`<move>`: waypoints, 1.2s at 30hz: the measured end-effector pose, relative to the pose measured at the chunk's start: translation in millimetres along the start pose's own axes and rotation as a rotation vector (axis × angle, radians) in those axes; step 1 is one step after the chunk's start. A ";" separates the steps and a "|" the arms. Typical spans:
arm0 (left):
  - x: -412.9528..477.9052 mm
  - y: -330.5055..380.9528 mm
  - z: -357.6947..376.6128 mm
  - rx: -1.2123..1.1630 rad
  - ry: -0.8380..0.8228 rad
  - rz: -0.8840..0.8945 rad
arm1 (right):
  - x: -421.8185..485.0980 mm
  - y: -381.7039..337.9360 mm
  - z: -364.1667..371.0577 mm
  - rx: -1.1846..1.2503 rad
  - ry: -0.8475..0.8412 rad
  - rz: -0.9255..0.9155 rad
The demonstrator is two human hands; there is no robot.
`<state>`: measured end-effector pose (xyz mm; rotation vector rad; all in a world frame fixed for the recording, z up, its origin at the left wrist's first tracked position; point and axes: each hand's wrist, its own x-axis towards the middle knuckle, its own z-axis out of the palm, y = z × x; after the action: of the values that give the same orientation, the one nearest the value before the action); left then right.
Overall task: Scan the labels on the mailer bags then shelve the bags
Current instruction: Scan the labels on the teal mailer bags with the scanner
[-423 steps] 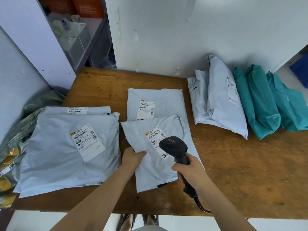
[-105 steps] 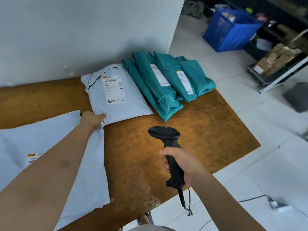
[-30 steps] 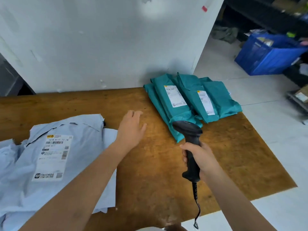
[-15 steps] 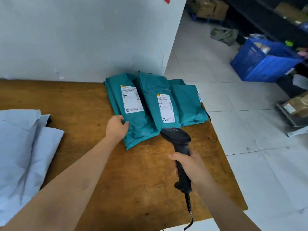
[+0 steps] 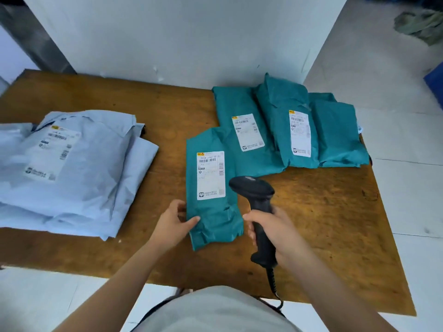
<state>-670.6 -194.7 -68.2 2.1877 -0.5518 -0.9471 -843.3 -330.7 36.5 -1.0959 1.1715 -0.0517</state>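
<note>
A teal mailer bag (image 5: 213, 219) lies label up near the front of the wooden table (image 5: 323, 219). My left hand (image 5: 176, 221) pinches its lower left corner, thumb on top. My right hand (image 5: 275, 228) grips the handle of a black barcode scanner (image 5: 254, 188), whose head hangs just right of that bag's white label (image 5: 211, 174). Behind it lie more teal bags: one (image 5: 242, 130) with a label, another (image 5: 291, 130) with a label, and a third (image 5: 338, 135) showing none. A stack of pale grey mailer bags (image 5: 79, 168) sits at the left.
A white wall panel (image 5: 179, 37) stands along the table's back edge. The scanner's coiled cable (image 5: 273, 281) hangs over the table's front edge. Tiled floor lies to the right, with a green cloth heap (image 5: 422, 25) and a blue crate's corner (image 5: 435, 80) there.
My left hand has pulled one teal bag out of the pile toward the table's front, label up. The scanner now hovers beside that bag's label. The view has swung left, showing the grey stack.
</note>
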 end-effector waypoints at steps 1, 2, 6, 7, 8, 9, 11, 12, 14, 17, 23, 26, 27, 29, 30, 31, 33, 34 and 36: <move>-1.6 -2.2 -1.3 -0.040 -0.002 0.010 | 0.1 0.6 4.4 0.007 -0.009 -0.012; -4.0 -1.5 -2.6 -0.067 -0.002 0.019 | -0.4 0.3 7.9 0.019 -0.015 -0.024; -4.3 1.5 -4.6 -0.099 0.014 0.016 | 2.0 -7.7 23.8 0.050 -0.023 -0.073; -4.0 2.6 -4.0 -0.099 0.021 0.010 | 3.5 -9.0 27.5 0.054 -0.022 -0.076; -4.0 4.0 -3.2 -0.098 0.027 0.010 | 4.7 -10.3 31.0 0.054 -0.022 -0.077; -4.7 5.7 -2.4 -0.099 0.028 0.019 | 5.6 -11.0 34.3 0.049 -0.026 -0.076; -6.1 9.0 -1.2 -0.090 0.031 0.051 | 7.0 -11.6 39.9 0.023 -0.035 -0.069; -6.5 10.3 -0.7 -0.076 0.034 0.065 | 7.4 -11.8 42.4 0.009 -0.036 -0.063; -6.4 11.6 0.4 -0.035 0.040 0.087 | 8.8 -12.3 46.2 -0.002 -0.026 -0.050; -6.1 12.6 3.5 0.009 0.030 0.089 | 11.3 -12.0 49.5 0.002 -0.007 -0.047; -2.5 14.2 3.2 0.003 0.034 0.073 | 11.3 -9.7 47.5 -0.027 0.014 -0.061; 1.2 15.0 3.4 -0.007 0.053 0.062 | 10.9 -9.8 46.4 -0.035 0.019 -0.056; 1.8 15.2 3.8 -0.008 0.054 0.064 | 10.8 -9.8 46.0 -0.041 0.019 -0.059; 3.3 14.3 5.6 -0.006 0.052 0.072 | 10.5 -10.4 45.0 -0.074 0.022 -0.078; 4.2 13.4 6.6 -0.002 0.051 0.075 | 9.9 -10.6 44.4 -0.099 0.025 -0.089; 5.0 12.6 7.6 0.004 0.052 0.078 | 9.6 -10.8 43.9 -0.122 0.027 -0.100; 6.9 10.9 9.0 0.014 0.061 0.079 | 8.8 -11.1 43.2 -0.148 0.030 -0.110; 7.3 10.7 9.6 0.016 0.065 0.077 | 8.3 -10.8 42.9 -0.154 0.032 -0.109; 7.8 11.1 11.1 0.011 0.077 0.085 | 7.5 -10.5 42.4 -0.159 0.032 -0.105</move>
<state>-675.2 -211.6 -69.4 2.1822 -0.6099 -0.8130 -803.0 -312.3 37.3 -1.3006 1.1602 -0.0589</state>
